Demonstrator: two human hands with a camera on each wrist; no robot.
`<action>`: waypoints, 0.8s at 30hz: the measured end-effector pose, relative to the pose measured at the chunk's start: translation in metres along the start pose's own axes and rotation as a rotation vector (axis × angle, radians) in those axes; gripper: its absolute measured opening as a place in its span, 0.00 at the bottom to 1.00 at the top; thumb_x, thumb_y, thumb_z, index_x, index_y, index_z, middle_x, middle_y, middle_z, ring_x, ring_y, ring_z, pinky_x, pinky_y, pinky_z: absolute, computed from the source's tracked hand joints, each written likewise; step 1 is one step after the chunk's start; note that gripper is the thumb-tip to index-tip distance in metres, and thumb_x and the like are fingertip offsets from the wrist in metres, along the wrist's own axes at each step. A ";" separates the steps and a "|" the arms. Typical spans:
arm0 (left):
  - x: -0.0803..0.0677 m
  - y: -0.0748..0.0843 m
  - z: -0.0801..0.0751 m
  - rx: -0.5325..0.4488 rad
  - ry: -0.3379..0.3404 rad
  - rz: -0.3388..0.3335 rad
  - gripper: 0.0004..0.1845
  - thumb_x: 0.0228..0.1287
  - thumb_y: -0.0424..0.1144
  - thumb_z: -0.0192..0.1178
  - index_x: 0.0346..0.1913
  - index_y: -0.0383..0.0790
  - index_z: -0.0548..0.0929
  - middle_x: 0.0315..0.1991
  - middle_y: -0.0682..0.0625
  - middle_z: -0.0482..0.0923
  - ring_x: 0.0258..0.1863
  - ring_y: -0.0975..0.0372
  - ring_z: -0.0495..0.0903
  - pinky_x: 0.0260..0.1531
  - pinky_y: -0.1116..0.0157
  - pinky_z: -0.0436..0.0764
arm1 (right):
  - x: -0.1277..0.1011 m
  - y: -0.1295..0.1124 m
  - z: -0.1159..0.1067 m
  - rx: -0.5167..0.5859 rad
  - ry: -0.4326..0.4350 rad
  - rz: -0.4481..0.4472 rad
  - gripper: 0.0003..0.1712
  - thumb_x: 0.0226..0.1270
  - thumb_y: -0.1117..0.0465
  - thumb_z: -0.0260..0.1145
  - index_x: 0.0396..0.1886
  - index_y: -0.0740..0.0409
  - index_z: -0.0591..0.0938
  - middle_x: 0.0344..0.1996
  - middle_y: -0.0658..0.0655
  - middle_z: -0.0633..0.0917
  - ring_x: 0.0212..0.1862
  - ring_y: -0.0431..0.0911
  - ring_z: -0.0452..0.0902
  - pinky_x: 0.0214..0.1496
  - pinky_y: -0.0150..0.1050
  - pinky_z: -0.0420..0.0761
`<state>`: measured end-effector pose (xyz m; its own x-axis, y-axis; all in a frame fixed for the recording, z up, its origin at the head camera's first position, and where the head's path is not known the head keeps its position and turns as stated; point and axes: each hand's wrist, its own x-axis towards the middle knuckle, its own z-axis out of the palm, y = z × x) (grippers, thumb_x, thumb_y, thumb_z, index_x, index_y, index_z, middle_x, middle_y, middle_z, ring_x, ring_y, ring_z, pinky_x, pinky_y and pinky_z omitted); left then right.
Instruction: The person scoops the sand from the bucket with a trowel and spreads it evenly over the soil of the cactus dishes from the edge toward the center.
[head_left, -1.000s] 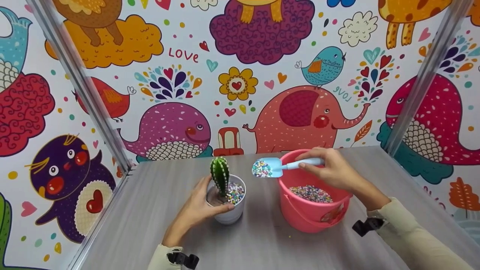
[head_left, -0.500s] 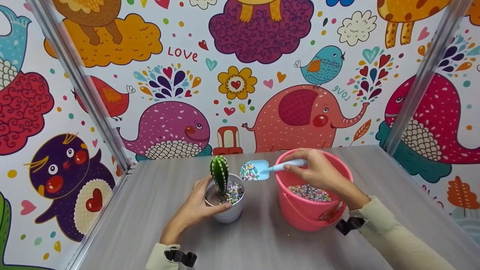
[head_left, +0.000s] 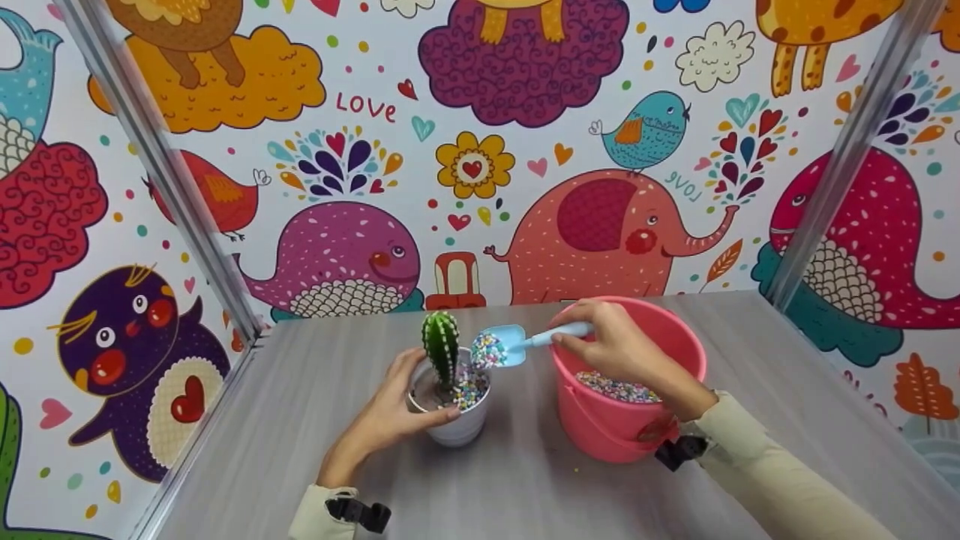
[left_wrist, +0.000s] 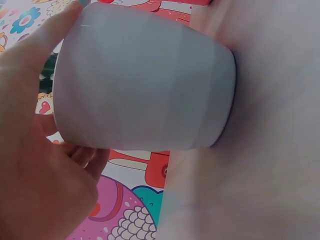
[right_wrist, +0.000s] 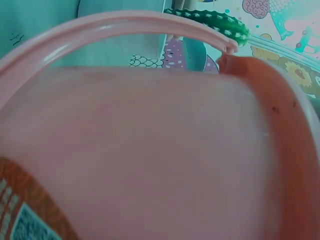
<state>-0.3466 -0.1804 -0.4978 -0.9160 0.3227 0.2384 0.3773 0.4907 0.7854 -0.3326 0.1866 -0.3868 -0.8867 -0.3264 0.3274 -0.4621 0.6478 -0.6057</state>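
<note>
A white pot [head_left: 457, 433] stands on the table with a green cactus [head_left: 441, 345] in it. Colourful beads [head_left: 471, 391] cover the right part of its soil. My left hand [head_left: 386, 405] grips the pot's rim, thumb in front and fingers round the far side; the left wrist view has the pot's wall [left_wrist: 145, 80] close up. My right hand [head_left: 619, 349] pinches the handle of a light blue toy shovel [head_left: 514, 347]. Beads [head_left: 488, 350] fill the shovel's tip, which overlaps the pot's right rim. The right hand is hidden in its wrist view.
Beneath my right forearm stands a pink bucket [head_left: 600, 431], partly filled with beads [head_left: 611, 385]. Its handle [right_wrist: 125, 22] hangs down the front side. A stray yellow bead lies on the grey table [head_left: 525, 495]. Printed wall panels [head_left: 360, 172] enclose the back and sides.
My right hand has carried the loaded shovel left from above the bucket to the pot's rim, its tip now dipping lower. The left hand stays on the pot.
</note>
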 end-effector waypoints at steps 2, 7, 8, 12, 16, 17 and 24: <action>0.000 0.000 0.001 0.007 0.000 -0.007 0.61 0.50 0.60 0.85 0.83 0.45 0.64 0.83 0.42 0.56 0.83 0.41 0.60 0.80 0.33 0.63 | 0.001 -0.002 0.002 -0.015 0.004 -0.004 0.12 0.70 0.62 0.78 0.51 0.51 0.94 0.44 0.50 0.91 0.37 0.45 0.79 0.34 0.33 0.83; 0.000 0.003 0.002 0.035 -0.012 -0.028 0.64 0.49 0.63 0.84 0.85 0.45 0.61 0.81 0.43 0.56 0.82 0.43 0.60 0.80 0.33 0.64 | 0.003 -0.007 0.009 -0.046 0.019 0.003 0.12 0.69 0.62 0.79 0.51 0.52 0.94 0.41 0.49 0.90 0.37 0.45 0.79 0.35 0.34 0.84; 0.000 0.003 0.002 0.035 -0.011 -0.026 0.64 0.49 0.62 0.84 0.85 0.45 0.61 0.80 0.43 0.56 0.82 0.43 0.60 0.80 0.33 0.64 | 0.003 -0.008 0.011 -0.050 0.022 0.007 0.13 0.69 0.61 0.79 0.51 0.52 0.94 0.40 0.49 0.89 0.37 0.45 0.79 0.36 0.34 0.84; 0.000 0.002 0.002 0.030 0.001 -0.011 0.62 0.49 0.62 0.85 0.84 0.46 0.62 0.80 0.43 0.59 0.82 0.43 0.62 0.80 0.33 0.64 | 0.003 -0.011 0.017 -0.066 0.034 0.015 0.13 0.68 0.60 0.80 0.52 0.52 0.94 0.39 0.49 0.88 0.38 0.44 0.78 0.38 0.35 0.85; 0.000 0.000 0.001 0.022 0.004 0.013 0.61 0.49 0.61 0.85 0.83 0.48 0.64 0.80 0.43 0.61 0.82 0.43 0.63 0.79 0.33 0.65 | 0.004 -0.013 0.022 -0.092 0.044 -0.001 0.14 0.68 0.61 0.80 0.52 0.53 0.94 0.40 0.51 0.88 0.39 0.43 0.78 0.39 0.35 0.84; 0.000 0.000 0.000 0.020 0.003 0.018 0.60 0.49 0.61 0.85 0.82 0.48 0.64 0.80 0.44 0.62 0.82 0.44 0.63 0.79 0.34 0.65 | 0.005 -0.013 0.023 -0.099 0.046 -0.004 0.14 0.67 0.61 0.80 0.51 0.53 0.94 0.40 0.51 0.88 0.39 0.43 0.78 0.39 0.35 0.84; -0.001 -0.002 0.001 0.013 0.001 0.008 0.61 0.50 0.59 0.85 0.83 0.45 0.63 0.81 0.43 0.60 0.82 0.44 0.61 0.80 0.35 0.64 | 0.005 -0.016 0.026 -0.125 0.062 -0.027 0.14 0.66 0.62 0.81 0.51 0.53 0.94 0.41 0.51 0.89 0.40 0.42 0.79 0.39 0.35 0.84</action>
<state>-0.3462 -0.1807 -0.5001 -0.9128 0.3264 0.2453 0.3868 0.4988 0.7756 -0.3298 0.1571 -0.3946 -0.8695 -0.3042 0.3892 -0.4771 0.7212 -0.5023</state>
